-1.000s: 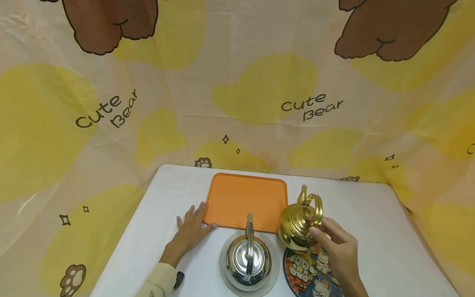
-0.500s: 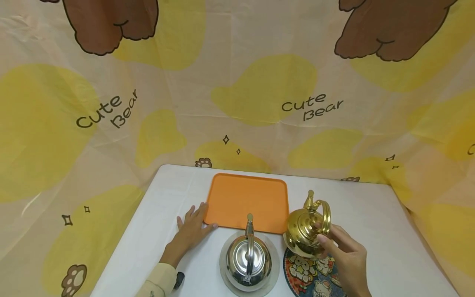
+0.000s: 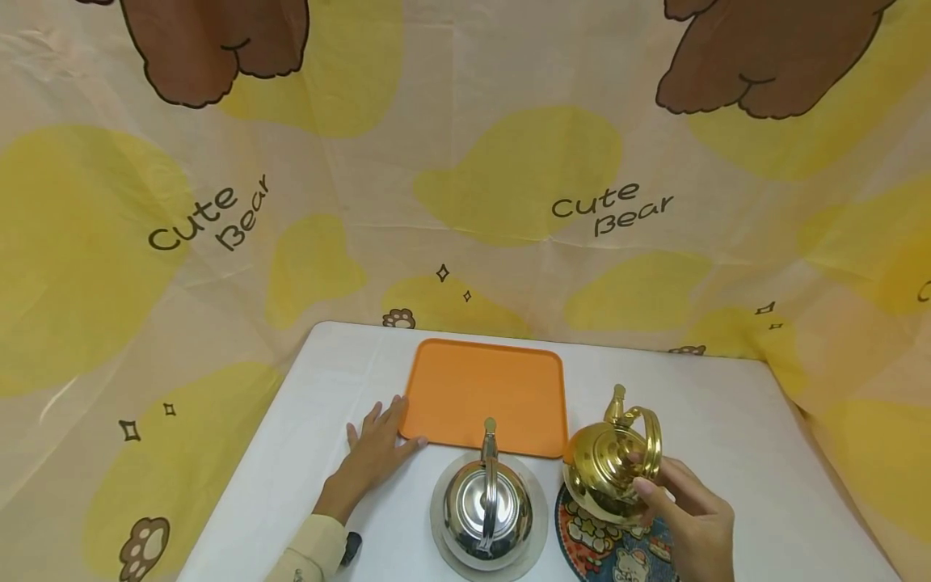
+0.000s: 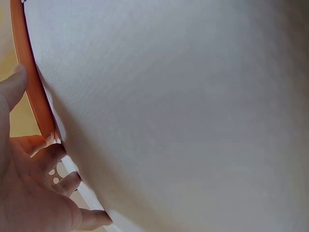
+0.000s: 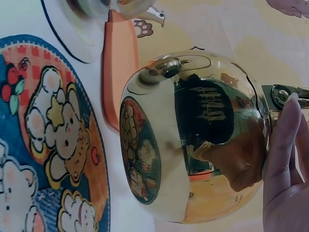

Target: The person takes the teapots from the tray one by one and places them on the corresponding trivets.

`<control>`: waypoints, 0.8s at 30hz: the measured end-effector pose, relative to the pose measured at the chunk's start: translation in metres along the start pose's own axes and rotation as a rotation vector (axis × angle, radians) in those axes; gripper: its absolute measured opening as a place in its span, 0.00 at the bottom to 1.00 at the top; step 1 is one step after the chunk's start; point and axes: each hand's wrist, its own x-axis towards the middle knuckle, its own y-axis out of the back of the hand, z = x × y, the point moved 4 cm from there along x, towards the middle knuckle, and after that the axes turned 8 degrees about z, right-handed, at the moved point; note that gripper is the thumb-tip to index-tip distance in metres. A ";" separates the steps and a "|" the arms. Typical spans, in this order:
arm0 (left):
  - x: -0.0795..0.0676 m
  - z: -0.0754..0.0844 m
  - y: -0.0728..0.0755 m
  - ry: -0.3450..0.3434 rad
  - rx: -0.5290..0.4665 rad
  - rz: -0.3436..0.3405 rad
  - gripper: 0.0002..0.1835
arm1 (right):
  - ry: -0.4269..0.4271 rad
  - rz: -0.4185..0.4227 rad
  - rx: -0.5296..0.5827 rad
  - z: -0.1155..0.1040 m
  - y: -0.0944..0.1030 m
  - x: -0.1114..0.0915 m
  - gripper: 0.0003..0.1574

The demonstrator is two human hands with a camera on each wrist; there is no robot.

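A shiny gold teapot [image 3: 607, 473] is held in the air by my right hand [image 3: 694, 513], whose fingers and thumb grip its arched handle. In the right wrist view the teapot's [image 5: 207, 145] polished body hangs apart from the table, above and beside a round cartoon mat [image 5: 58, 145]. My left hand [image 3: 374, 449] lies with spread fingers at the near left corner of the orange tray [image 3: 483, 396]. Its thumb and fingertips touch the tray's rim [image 4: 36, 92] in the left wrist view.
A silver teapot [image 3: 487, 509] stands on a pale round mat [image 3: 540, 533], in front of the tray. The white table [image 3: 698, 396] ends at a patterned cloth backdrop [image 3: 502, 178]. A dark wrist strap [image 3: 351, 550] shows by the left sleeve.
My right hand has carried the gold teapot to the right and nearer to me, from beside the tray to over the cartoon mat. The left hand has stayed still.
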 end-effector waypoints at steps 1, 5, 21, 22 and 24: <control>0.000 0.000 0.000 0.000 0.000 -0.001 0.47 | -0.004 0.005 0.000 0.000 0.001 -0.001 0.21; 0.001 0.001 0.001 -0.012 0.007 0.011 0.47 | -0.014 -0.003 -0.009 0.002 0.004 -0.006 0.22; 0.000 -0.001 0.000 -0.004 0.007 0.005 0.47 | 0.038 -0.041 0.093 0.000 0.015 -0.020 0.24; 0.001 -0.001 -0.001 -0.003 0.005 0.005 0.47 | 0.038 -0.040 0.082 0.000 0.016 -0.021 0.24; 0.001 -0.001 -0.001 -0.003 0.005 0.004 0.47 | 0.041 -0.042 0.077 0.001 0.017 -0.022 0.24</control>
